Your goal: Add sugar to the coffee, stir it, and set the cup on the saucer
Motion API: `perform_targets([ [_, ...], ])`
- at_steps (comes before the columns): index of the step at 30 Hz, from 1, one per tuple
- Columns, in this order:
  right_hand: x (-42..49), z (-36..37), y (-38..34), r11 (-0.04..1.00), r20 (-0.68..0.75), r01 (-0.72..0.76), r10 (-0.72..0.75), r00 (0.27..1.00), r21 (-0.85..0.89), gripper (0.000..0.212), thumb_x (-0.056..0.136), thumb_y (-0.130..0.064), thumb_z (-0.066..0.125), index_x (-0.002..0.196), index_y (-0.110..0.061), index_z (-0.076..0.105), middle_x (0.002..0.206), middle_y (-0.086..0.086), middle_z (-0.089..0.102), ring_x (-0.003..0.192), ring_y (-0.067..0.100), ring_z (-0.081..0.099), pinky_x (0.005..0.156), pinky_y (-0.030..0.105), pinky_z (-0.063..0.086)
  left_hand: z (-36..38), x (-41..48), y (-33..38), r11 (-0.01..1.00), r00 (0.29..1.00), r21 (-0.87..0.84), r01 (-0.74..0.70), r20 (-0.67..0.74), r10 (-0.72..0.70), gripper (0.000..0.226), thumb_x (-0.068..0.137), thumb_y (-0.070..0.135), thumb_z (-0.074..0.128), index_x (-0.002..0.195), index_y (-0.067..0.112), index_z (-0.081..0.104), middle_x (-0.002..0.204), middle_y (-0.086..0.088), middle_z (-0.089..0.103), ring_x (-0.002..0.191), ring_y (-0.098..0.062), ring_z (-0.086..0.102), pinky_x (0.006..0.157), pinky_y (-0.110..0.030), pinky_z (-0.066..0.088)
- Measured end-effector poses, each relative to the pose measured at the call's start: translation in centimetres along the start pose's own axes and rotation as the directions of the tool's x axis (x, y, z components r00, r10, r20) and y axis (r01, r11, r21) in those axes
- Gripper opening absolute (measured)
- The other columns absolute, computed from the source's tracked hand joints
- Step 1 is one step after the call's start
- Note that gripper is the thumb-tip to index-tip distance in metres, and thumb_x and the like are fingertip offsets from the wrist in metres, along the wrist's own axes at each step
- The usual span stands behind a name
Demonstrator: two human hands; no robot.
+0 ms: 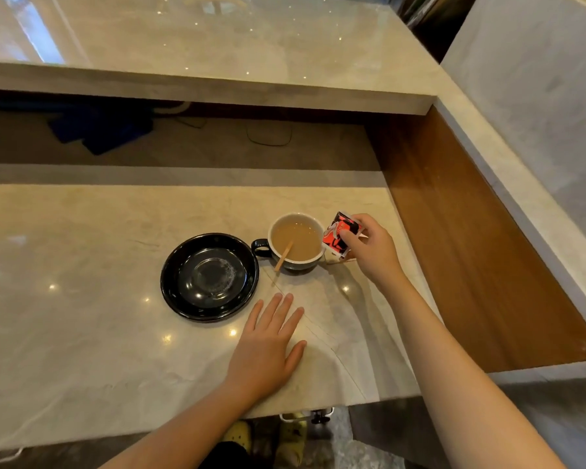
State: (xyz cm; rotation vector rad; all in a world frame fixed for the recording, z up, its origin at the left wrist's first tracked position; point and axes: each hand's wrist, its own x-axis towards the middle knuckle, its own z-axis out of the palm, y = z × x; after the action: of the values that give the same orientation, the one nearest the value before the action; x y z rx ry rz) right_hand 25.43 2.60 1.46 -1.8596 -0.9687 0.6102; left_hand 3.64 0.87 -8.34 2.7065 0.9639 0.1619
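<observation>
A dark cup (296,264) with a white inside holds milky coffee and stands on the marble counter, its handle pointing left. A wooden stir stick (284,254) leans in the coffee. To the cup's left sits an empty black saucer (209,277). My right hand (369,252) grips a red, black and white sugar packet (340,233), tilted at the cup's right rim. My left hand (271,343) lies flat on the counter in front of the cup, fingers spread, holding nothing.
The marble counter (82,299) ends at a near edge below my forearms. A raised marble ledge (217,89) runs behind, with a dark recess holding blue items (99,130) and cables. A wooden side panel (471,248) bounds the right.
</observation>
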Motion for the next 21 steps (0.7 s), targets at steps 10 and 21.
perform_targets([
  [10,2.2,0.6,0.0,0.981,0.039,0.055,-0.049,0.998,-0.186,0.026,0.089,-0.021,0.057,0.114,-0.013,0.051,0.115,0.007,0.062,0.093,0.013,0.057,0.06,0.011,0.042,-0.1,0.1,0.0,1.0,0.999,0.012,0.016,0.032,-0.016,0.058,0.093,0.053,0.022,0.145,0.027,0.025,0.156,-0.001,0.016,0.143,-0.018,0.003,0.115,-0.049,-0.002],
  [21,2.9,0.7,-0.6,0.942,0.04,0.111,-0.104,0.994,-0.318,0.02,0.084,-0.023,0.065,0.101,-0.015,0.06,0.103,0.006,0.067,0.085,0.009,0.054,0.055,0.007,0.034,0.0,0.0,0.0,1.0,1.0,0.004,0.01,0.013,-0.01,0.056,0.094,0.052,0.028,0.142,0.024,0.033,0.154,-0.002,0.025,0.143,-0.019,0.011,0.115,-0.045,0.01],
])
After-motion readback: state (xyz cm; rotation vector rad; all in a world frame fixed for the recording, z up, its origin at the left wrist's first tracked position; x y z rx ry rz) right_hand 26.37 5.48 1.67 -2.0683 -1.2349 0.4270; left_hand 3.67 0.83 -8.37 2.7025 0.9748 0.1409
